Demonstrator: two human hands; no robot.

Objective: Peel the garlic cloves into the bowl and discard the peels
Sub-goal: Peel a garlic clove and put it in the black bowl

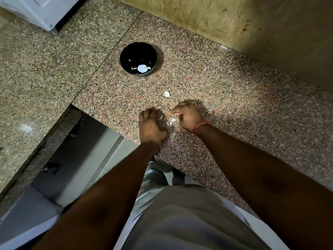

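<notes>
Two hands work close together near the front edge of the granite counter: the left hand is curled knuckles-up over something pale I can't make out, and the right hand pinches at a white scrap of garlic peel between them. One loose clove lies just beyond, the black bowl farther back. Garlic is light, firm and slick once bared; I'd nip its papery skin at the tip.
</notes>
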